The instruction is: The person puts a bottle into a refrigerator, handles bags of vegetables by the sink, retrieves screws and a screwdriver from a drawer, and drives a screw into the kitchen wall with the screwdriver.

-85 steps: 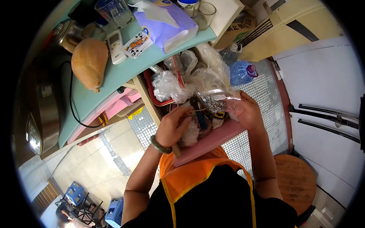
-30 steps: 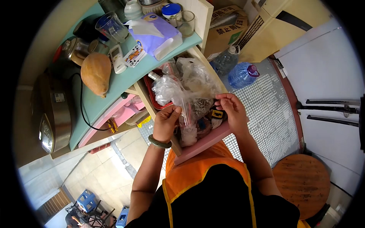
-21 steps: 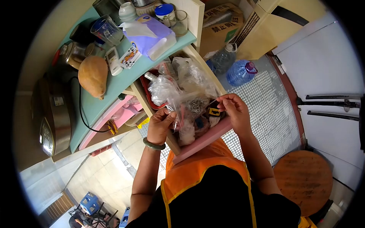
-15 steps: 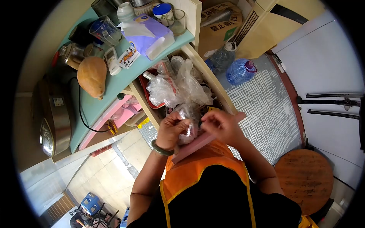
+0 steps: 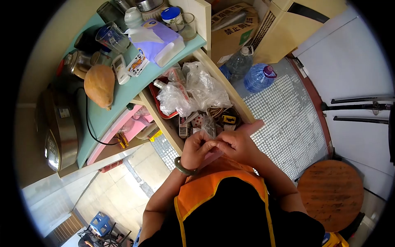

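Both hands meet over the pink-fronted open drawer (image 5: 254, 126). My left hand (image 5: 195, 150), with a green bangle (image 5: 184, 166) at the wrist, pinches a clear plastic bag (image 5: 209, 126). Fingertips of my right hand (image 5: 238, 144) are closed on the same bag, touching the left fingers. The bag hangs from the hands toward the drawer; part of it is hidden behind them. Beyond it in the drawer lie crumpled clear plastic bags (image 5: 205, 88), a red tray (image 5: 154, 91), small printed boxes (image 5: 183, 127) and a yellow-and-black item (image 5: 229, 120).
Left of the drawer, a green countertop (image 5: 131, 88) bears a papaya-like fruit (image 5: 99, 86), a purple tissue pack (image 5: 158, 39), a playing card, jars and a rice cooker (image 5: 61, 127). Water bottles (image 5: 260, 78) stand on the tiled floor at right, near a round wooden stool (image 5: 330, 195).
My hands have come together on the bag, the right moving left to meet the left. The large bags in the drawer lie lower and more spread, uncovering boxes and the yellow-and-black item.
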